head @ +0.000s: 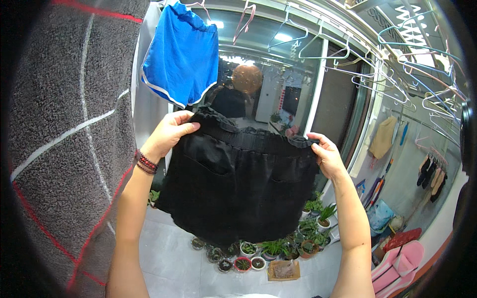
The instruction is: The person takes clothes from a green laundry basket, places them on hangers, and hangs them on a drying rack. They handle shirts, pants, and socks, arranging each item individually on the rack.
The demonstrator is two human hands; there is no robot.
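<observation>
A pair of black shorts [238,190] with a gathered elastic waistband is spread out in front of me. My left hand [173,132] pinches one end of the waistband, thumb towards me; a beaded bracelet circles that wrist. At the other end of the waistband, my right hand [327,152] grips between thumb and fingers. The shorts hang from both hands, wide and fairly flat, legs downward. Just above my left hand hang blue shorts [182,56] with white trim.
A grey patterned fabric [70,130] hangs close on the left. Overhead, several hangers [324,46] line the drying rail before a window [283,63]. Potted plants [274,247] and a cardboard box [284,270] stand on the tiled floor. Clipped socks [432,173] and a pink chair [400,266] are at right.
</observation>
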